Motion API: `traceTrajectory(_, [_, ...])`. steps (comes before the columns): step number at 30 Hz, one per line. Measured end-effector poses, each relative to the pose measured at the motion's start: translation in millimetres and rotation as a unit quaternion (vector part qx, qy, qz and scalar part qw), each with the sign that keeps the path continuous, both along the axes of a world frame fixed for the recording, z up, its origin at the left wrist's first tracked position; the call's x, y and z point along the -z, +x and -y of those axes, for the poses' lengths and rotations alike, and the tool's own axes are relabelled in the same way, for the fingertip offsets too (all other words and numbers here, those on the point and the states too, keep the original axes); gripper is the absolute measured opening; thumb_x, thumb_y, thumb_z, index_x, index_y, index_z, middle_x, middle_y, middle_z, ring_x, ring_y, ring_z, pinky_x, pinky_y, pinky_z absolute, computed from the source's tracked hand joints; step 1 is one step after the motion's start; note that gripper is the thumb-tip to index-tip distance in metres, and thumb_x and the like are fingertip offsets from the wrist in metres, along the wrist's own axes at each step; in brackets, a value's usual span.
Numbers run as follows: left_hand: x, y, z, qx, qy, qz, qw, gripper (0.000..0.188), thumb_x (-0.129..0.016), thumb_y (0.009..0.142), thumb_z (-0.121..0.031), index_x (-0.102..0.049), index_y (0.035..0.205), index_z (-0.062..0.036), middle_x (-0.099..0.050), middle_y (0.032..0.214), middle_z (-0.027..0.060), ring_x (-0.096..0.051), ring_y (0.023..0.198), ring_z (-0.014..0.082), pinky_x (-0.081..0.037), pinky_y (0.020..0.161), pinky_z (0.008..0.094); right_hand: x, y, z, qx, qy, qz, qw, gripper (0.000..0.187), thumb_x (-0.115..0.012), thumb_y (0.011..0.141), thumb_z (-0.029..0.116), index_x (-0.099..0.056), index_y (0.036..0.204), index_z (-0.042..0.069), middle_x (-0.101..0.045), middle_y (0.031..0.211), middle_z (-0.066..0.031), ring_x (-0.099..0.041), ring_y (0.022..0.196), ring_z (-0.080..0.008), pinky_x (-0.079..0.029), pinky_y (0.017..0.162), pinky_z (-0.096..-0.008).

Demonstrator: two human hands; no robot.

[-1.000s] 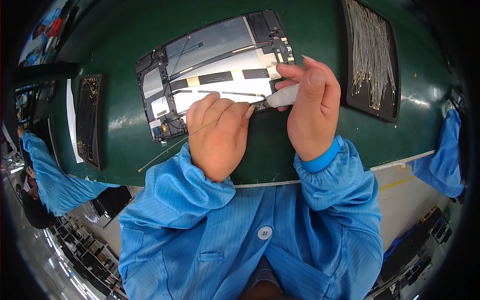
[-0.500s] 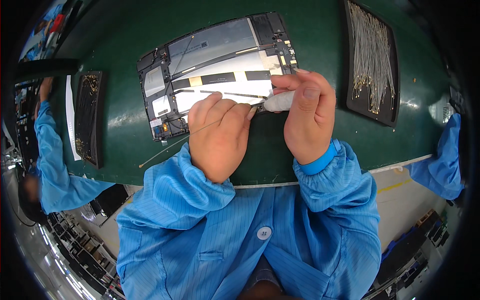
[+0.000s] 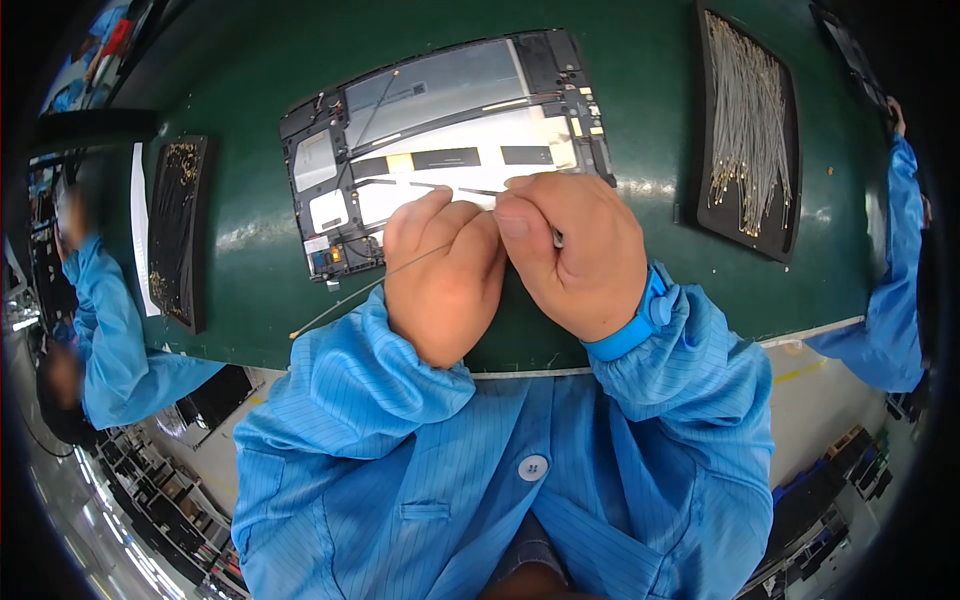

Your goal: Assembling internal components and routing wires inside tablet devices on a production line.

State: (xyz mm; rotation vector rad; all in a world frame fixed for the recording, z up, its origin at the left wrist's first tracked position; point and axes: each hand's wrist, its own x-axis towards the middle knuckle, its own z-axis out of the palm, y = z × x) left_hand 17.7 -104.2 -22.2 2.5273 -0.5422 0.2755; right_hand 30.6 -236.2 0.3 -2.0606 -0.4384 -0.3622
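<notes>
Your left hand (image 3: 445,285) and right hand (image 3: 585,260) curl inward, grasp indeterminable; left of the fingers (image 3: 415,218), white label (image 3: 316,243) on device (image 3: 440,120) illegible

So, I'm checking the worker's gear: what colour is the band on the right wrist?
The wristband is bright blue, showing best in the head view.

Between my left hand (image 3: 440,270) and right hand (image 3: 580,255) there's hardly a gap. Just ahead, the flat black-and-silver opened device (image 3: 450,122) bars a low reach. Rightward, smooth green tabletop (image 3: 655,130) gives passage up to the black rectangular cable-filled tray (image 3: 728,226). A thin grey cable (image 3: 345,301) slants over my left hand, obstructing that side.
</notes>
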Motion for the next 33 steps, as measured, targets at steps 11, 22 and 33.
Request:
traceTrajectory(11, [-14, 24, -28, 0.073, 0.044, 0.049, 0.995, 0.006, -0.058, 0.065, -0.01, -0.057, 0.071, -0.0075, -0.056, 0.07, 0.0056, -0.051, 0.076, 0.0252, -0.038, 0.071, 0.0347, 32, 0, -2, 0.117, 0.328, -0.115, 0.93, 0.022, -0.044, 0.084, 0.022, -0.047, 0.092, 0.002, -0.057, 0.072, -0.0086, -0.056, 0.065, -0.0152, -0.044, 0.058, -0.0277])
traceTrajectory(22, [3, -33, -141, -0.284, -0.008, -0.037, 0.958, 0.022, -0.05, 0.079, -0.016, -0.054, 0.09, 0.0029, -0.055, 0.085, 0.0178, -0.051, 0.084, 0.031, -0.04, 0.075, 0.0332, -3, -15, 25, 0.163, 0.399, -0.3, 0.851, 0.038, -0.042, 0.085, 0.028, -0.04, 0.106, -0.004, -0.055, 0.072, -0.012, -0.051, 0.056, -0.0141, -0.042, 0.053, -0.0245])
traceTrajectory(33, [7, -18, -133, -0.184, 0.133, 0.01, 0.974, 0.014, -0.05, 0.077, -0.007, -0.052, 0.084, 0.0051, -0.052, 0.076, 0.0185, -0.048, 0.071, 0.0338, -0.038, 0.064, 0.0385, 5, -51, 86, 0.279, -0.21, -0.24, 0.906, 0.022, -0.054, 0.075, 0.016, -0.057, 0.093, 0.004, -0.057, 0.078, -0.0135, -0.054, 0.073, -0.0286, -0.043, 0.064, -0.0318])
